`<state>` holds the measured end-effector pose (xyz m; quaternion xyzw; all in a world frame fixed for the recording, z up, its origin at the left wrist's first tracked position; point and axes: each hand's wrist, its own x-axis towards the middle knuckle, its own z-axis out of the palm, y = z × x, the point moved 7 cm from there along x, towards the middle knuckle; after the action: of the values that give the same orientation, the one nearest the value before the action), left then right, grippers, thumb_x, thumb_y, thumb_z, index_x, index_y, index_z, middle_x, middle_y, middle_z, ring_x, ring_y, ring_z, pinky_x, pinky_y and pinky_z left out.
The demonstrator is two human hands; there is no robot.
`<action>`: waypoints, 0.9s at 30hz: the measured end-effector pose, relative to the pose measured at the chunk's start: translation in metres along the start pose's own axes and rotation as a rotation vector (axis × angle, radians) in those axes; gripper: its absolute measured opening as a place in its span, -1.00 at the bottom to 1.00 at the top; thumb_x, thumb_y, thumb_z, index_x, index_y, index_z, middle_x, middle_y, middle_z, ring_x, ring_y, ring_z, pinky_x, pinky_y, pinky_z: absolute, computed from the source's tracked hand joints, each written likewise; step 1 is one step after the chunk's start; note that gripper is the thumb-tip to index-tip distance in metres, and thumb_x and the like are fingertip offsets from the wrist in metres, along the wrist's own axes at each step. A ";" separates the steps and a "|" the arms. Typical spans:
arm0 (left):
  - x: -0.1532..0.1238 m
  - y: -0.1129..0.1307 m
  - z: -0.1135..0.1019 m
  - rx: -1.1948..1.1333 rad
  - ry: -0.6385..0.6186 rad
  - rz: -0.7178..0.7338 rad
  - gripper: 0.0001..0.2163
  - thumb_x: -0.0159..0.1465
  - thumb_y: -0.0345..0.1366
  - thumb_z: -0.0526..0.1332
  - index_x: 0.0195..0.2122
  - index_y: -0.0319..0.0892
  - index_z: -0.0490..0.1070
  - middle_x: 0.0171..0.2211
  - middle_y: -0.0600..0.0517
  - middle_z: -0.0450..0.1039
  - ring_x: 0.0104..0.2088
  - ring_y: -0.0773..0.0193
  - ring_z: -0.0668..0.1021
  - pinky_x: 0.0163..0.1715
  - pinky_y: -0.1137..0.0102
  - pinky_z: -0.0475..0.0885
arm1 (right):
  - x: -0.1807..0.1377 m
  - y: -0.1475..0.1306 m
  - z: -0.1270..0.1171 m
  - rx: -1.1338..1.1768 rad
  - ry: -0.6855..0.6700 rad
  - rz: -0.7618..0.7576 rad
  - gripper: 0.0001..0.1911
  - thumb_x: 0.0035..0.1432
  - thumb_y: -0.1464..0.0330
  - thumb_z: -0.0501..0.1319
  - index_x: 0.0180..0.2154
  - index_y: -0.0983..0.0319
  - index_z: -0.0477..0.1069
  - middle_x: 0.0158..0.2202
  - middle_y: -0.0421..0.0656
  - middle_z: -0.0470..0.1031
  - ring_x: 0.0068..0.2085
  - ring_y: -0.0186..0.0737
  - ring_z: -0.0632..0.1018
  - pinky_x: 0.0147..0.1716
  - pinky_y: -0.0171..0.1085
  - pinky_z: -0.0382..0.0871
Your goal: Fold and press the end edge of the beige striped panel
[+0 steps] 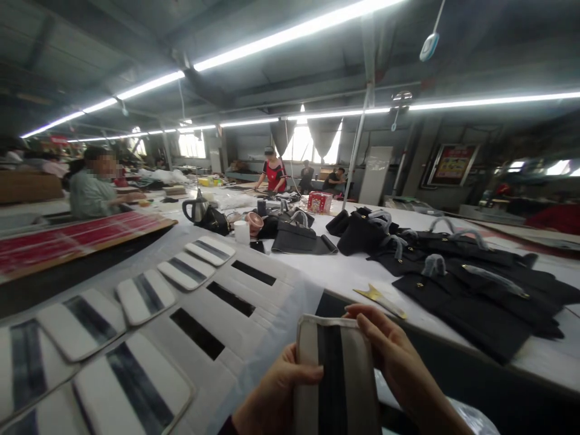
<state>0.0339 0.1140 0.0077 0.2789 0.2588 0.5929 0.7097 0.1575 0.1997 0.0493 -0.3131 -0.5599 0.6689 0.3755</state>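
Both my hands hold a white padded panel with a black centre strip (335,380) upright at the bottom middle of the view. My left hand (276,393) grips its left edge with the thumb across the front. My right hand (394,356) pinches its top right corner and right edge. Several matching white panels (145,296) lie in a row on the white table (344,272) to the left. Beside them rests a white sheet with black rectangular cut-outs (231,299).
Black handbags with wrapped handles (471,272) are piled on the table's right side. A gold metal tool (378,297) lies near my right hand. A kettle (196,208), cup (241,231) and red box (319,202) stand further back. Other people work at distant tables.
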 end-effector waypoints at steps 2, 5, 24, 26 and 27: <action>-0.001 0.002 0.004 -0.002 -0.028 -0.005 -0.64 0.09 -0.46 0.34 -0.06 -0.42 0.52 -0.22 -0.27 0.60 -0.31 0.19 0.62 -0.28 0.41 0.50 | 0.003 -0.027 0.004 -0.184 -0.005 -0.054 -0.59 0.14 0.03 0.30 -0.14 0.21 0.46 -0.21 -0.16 0.50 -0.26 -0.30 0.45 -0.38 -0.41 0.27; -0.001 0.001 0.006 -0.013 -0.062 -0.028 -0.64 0.10 -0.47 0.34 -0.04 -0.41 0.51 -0.19 -0.26 0.59 -0.31 0.20 0.62 -0.29 0.41 0.50 | 0.009 -0.049 0.015 -0.359 -0.062 -0.059 -0.62 0.13 0.07 0.25 -0.23 0.26 0.50 -0.28 -0.14 0.49 -0.29 -0.28 0.43 -0.40 -0.38 0.22; 0.005 -0.008 -0.001 0.031 0.008 -0.076 -0.52 -0.02 -0.40 0.45 -0.02 -0.31 0.53 -0.16 -0.24 0.60 -0.18 -0.04 0.63 -0.10 0.22 0.46 | 0.000 -0.044 0.036 -1.076 -0.100 -0.377 -0.89 0.15 0.46 0.03 -0.38 0.24 0.31 -0.36 -0.19 0.38 -0.36 -0.29 0.36 -0.37 -0.28 0.16; 0.006 -0.011 -0.002 0.037 0.015 -0.074 -0.54 -0.02 -0.40 0.44 -0.04 -0.32 0.55 -0.19 -0.24 0.61 -0.21 -0.02 0.63 -0.14 0.26 0.47 | 0.000 -0.040 0.031 -0.980 -0.098 -0.304 -0.87 0.15 0.46 0.03 -0.36 0.23 0.34 -0.41 -0.23 0.37 -0.40 -0.31 0.34 -0.42 -0.30 0.15; 0.006 -0.012 -0.002 0.035 0.015 -0.075 -0.56 -0.01 -0.41 0.44 -0.05 -0.32 0.55 -0.20 -0.24 0.61 -0.22 0.00 0.64 -0.16 0.27 0.47 | 0.000 -0.039 0.028 -0.931 -0.098 -0.265 -0.85 0.13 0.47 0.04 -0.36 0.22 0.36 -0.44 -0.24 0.36 -0.42 -0.32 0.34 -0.44 -0.31 0.14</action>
<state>0.0422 0.1185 -0.0025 0.2771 0.2847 0.5634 0.7244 0.1396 0.1891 0.0923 -0.3422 -0.8518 0.3077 0.2505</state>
